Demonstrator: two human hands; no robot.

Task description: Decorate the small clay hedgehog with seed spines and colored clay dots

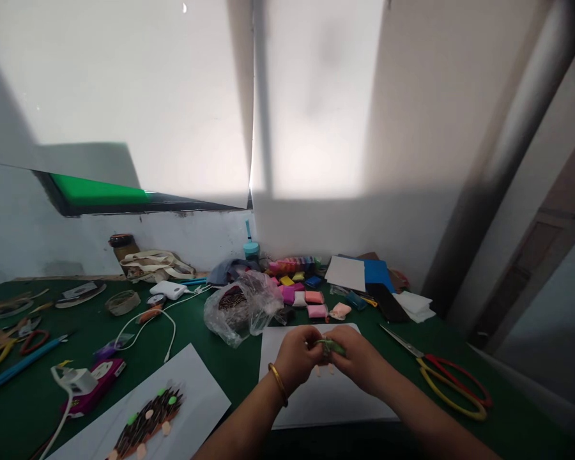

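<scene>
Above a white paper sheet (335,404), my left hand (294,356) and my right hand (357,359) meet with fingers closed. Between them is a small lump of what looks like green modelling clay (334,347), partly hidden by the fingers. My left fingers pinch a thin strand at its left end, while my right hand grips the larger part. Small pale peach pieces (317,371) lie on the sheet just below the hands. To the left, another sheet (206,390) bears a hedgehog-like picture (148,415) of dark spikes with green and peach dots.
Coloured clay packs (315,297) and a plastic bag (249,306) of dark bits lie behind the hands. Large scissors (441,370) rest at right, near a black phone-like slab (387,302). A magenta power strip (98,386) and white cable (172,326) are at left.
</scene>
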